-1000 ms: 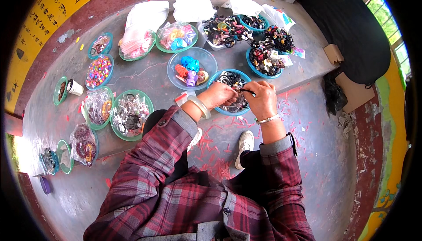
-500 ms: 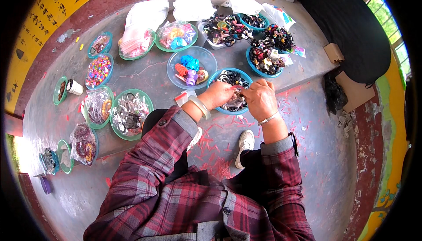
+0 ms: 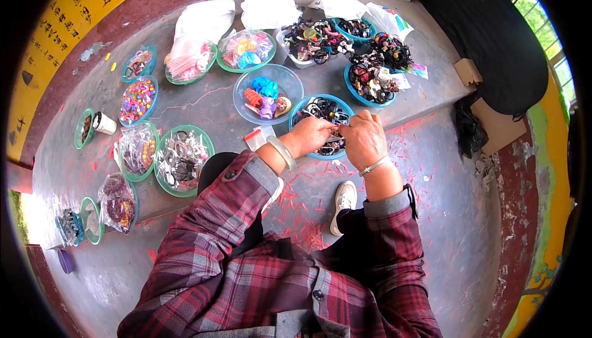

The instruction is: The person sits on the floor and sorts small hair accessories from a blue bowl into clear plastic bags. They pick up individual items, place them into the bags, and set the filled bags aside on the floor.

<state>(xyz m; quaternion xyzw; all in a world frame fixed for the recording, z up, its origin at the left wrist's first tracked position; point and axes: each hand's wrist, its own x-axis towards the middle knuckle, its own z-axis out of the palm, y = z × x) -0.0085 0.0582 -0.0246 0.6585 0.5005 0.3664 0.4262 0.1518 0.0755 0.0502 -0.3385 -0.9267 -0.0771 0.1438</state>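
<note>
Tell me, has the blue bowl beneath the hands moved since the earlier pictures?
No: the blue bowl keeps its place, right of and nearer than the clear bowl of colourful pieces.

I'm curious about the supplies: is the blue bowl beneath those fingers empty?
Not empty: dark strands show inside the blue bowl. Fingers hide part, so how full, I cannot tell.

Bands [image 3: 325, 108] in bowl [image 3: 344, 104], basin [image 3: 291, 83] just L
</note>
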